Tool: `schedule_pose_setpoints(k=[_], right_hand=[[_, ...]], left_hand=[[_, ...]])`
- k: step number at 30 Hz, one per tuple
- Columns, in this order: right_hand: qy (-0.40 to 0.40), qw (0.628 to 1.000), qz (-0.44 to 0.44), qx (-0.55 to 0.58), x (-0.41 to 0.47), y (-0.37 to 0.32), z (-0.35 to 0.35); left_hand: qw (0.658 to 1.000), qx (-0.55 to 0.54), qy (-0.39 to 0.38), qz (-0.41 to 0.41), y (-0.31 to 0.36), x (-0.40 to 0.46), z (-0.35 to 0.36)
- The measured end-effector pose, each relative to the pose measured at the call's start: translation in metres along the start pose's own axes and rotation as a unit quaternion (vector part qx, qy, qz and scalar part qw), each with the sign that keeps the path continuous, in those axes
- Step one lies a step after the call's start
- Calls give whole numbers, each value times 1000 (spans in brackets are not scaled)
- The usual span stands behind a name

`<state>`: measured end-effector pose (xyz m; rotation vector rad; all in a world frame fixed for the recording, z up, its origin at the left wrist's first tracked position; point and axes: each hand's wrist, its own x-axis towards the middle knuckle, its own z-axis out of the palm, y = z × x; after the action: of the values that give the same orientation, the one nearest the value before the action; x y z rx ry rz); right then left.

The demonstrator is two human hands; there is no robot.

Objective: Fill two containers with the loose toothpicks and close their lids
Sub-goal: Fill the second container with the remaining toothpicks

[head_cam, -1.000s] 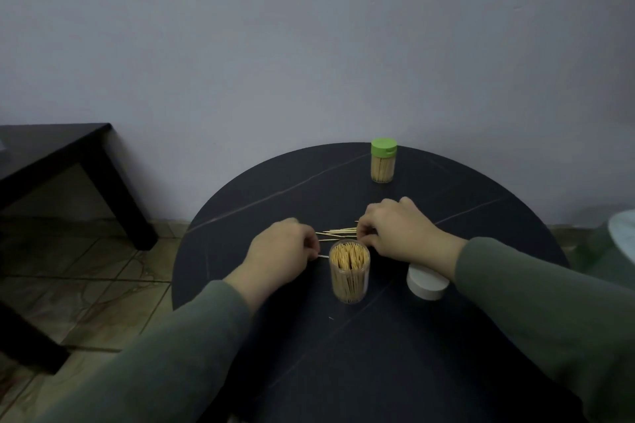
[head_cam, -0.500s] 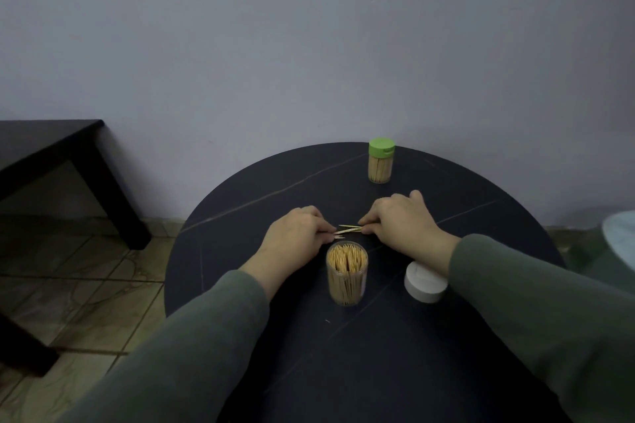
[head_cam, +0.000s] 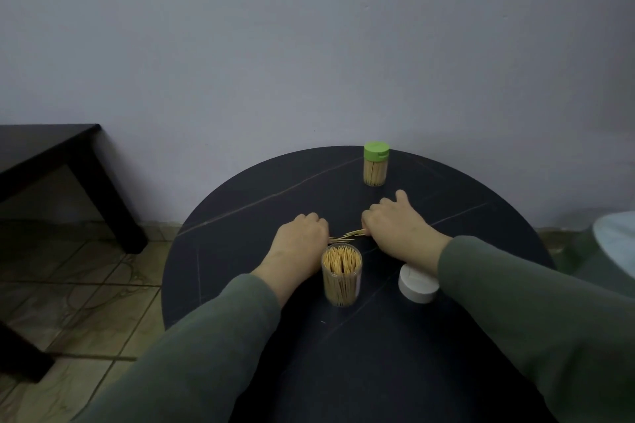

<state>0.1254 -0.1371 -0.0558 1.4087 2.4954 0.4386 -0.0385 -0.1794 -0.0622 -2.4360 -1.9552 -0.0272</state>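
Your left hand (head_cam: 302, 237) and right hand (head_cam: 398, 227) rested curled on the round black table (head_cam: 240, 216), fingertips pinching each end of a few loose wooden toothpicks (head_cam: 345, 237). Just nearer you stood the open clear cylinder container (head_cam: 341, 280), packed with toothpicks. Its white round lid (head_cam: 417, 285) lay right of it, and the green-capped toothpick jar (head_cam: 376, 165) stood closed beyond your hands.

You see a round table (head_cam: 240, 285), near-black with thin pale veins crossing it. At upper centre, a clear container (head_cam: 375, 172) shows tan sticks under a bright green lid (head_cam: 376, 150). At mid-frame, an open clear container (head_cam: 341, 280) is packed with pale yellow-tan toothpicks. A white lid (head_cam: 417, 286) sits to its right. Your sleeves (head_cam: 549, 312) are dull olive green. The wall (head_cam: 309, 45) is flat grey-lilac. At lower left, the floor tiles (head_cam: 86, 285) are mottled brown-beige.
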Motion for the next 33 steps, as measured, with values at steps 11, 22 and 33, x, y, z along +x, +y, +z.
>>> schedule_pose_setpoints(k=[11,22,33], right_hand=[[26,999,23,36,-7,7,-2],[55,803,47,591,-44,3,-44],[44,655,-2,755,-68,-32,-41]], left_hand=[[992,-94,83,-35,-13,-6,0],[845,-511,134,-83,-4,-48,-37],[681,-727,48,-71,20,-77,-22]])
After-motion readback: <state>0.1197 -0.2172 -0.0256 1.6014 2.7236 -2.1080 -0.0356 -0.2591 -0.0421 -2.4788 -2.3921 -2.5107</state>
